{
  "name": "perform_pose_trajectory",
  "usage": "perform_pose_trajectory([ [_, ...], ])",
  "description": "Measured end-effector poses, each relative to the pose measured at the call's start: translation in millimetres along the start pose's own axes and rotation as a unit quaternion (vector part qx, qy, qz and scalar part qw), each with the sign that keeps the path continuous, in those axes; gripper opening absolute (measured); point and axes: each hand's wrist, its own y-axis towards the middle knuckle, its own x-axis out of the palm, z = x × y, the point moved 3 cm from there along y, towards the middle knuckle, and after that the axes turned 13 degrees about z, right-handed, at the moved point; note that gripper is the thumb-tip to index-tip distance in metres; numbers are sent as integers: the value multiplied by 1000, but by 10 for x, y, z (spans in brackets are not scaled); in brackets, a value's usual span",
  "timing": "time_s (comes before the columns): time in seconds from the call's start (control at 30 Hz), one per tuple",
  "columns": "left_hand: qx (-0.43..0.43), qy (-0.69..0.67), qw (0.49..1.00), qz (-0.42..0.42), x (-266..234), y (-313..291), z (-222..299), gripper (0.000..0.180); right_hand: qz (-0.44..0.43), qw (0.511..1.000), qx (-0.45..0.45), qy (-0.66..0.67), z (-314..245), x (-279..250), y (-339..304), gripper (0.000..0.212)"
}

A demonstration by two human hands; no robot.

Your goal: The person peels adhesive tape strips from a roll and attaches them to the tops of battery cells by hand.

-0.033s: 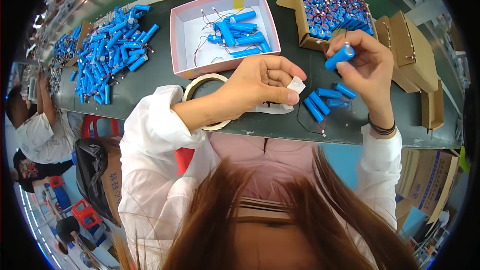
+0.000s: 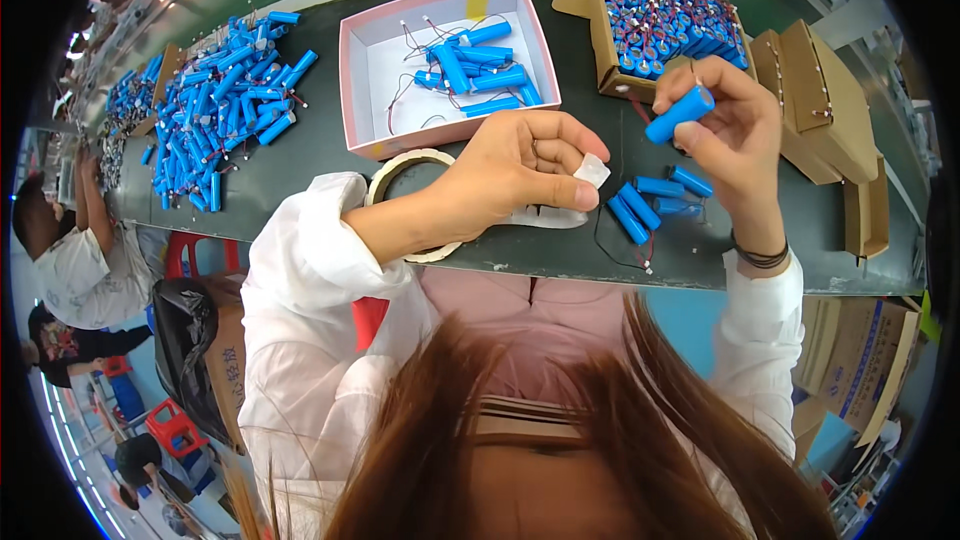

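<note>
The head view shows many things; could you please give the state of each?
Left hand, pinching a white piece
Right hand, holding a blue battery
Pink box, open, part full
Brown box, open, packed
Tape roll, lying flat, partly hidden
Battery heap, loose
Front batteries, lying loose

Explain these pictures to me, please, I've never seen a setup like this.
There's no machine here, just a person's two bare hands. The view comes from a wide fisheye camera worn on the head, looking down, so straight edges bend. The left hand pinches a white strip; the right hand holds a blue cylinder, likely a battery. On the dark table lie a pile of similar cylinders, a few nearer ones, a tape roll, a pink box and a cardboard box, both holding more.
</note>
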Motion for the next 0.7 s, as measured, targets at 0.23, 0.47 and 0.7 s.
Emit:
perform_pose_trajectory([
  [0.23,7,-20,1000,22,-11,50,-27,15,20,960,194,201,349,62,-121,21],
  [0.47,103,-23,994,41,-54,26,-2,19,-5,956,216,198,394,104,-216,19],
  [0.7,123,-16,991,41,-51,36,7,32,-1,957,200,211,481,164,-276,20],
])
